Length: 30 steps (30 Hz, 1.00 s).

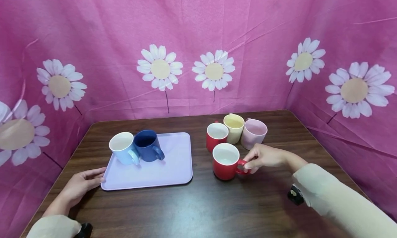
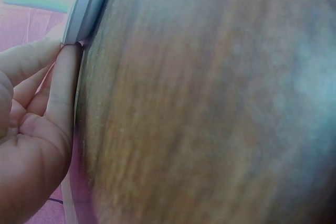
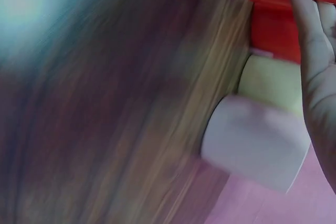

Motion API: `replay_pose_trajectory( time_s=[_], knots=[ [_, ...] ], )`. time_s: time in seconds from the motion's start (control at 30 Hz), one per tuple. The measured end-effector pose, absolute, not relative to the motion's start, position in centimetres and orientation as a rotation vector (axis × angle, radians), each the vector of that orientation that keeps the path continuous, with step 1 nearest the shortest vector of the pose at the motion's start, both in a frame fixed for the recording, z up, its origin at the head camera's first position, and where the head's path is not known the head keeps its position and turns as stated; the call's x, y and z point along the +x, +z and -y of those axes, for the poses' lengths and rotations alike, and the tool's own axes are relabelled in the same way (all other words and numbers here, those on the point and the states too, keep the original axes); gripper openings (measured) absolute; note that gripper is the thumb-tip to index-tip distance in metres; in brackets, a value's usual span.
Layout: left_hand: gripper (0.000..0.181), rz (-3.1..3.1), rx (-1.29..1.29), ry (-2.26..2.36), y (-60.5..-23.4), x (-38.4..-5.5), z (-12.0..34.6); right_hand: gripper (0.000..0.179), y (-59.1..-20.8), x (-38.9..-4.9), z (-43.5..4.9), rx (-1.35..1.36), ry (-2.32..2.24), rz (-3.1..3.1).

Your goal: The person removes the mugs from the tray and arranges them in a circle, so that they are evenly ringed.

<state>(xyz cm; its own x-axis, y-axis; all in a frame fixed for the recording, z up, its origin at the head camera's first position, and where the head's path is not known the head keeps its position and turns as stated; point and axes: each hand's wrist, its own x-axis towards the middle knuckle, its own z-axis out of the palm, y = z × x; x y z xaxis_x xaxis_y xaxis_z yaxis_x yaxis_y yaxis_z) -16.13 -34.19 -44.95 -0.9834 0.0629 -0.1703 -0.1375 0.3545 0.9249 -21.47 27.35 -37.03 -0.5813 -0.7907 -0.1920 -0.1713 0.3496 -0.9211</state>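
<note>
From the head, pinching the front red mug (image 1: 224,167) by its handle with the right hand (image 1: 258,157), just before the rear red mug (image 1: 215,139), yellow mug (image 1: 232,134) and pink mug (image 1: 252,134) on the table (image 1: 186,210); gripping the left rim of the lilac tray (image 1: 173,172), laden with light blue mug (image 1: 121,153) and navy mug (image 1: 149,148), with the left hand (image 1: 82,184). From the left wrist, seen with fingertips against the tray's rim. From the right wrist, seen with a digit against red, near the yellow and pink mugs.
</note>
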Motion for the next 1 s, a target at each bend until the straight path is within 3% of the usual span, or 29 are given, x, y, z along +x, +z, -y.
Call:
replay_pose_trajectory(
  time_s=[0.47,1.0],
  knots=[
    [0.045,-2.342,-0.064,1.797,-45.0,-16.1,34.2,0.026,-38.3,-20.6,-33.6,-0.794,-1.348,-1.945],
    [0.045,-2.363,-0.052,1.794,-45.1,-16.1,34.3,0.022,-39.1,-20.2,-38.1,-0.747,-1.49,-1.959]
  ],
)
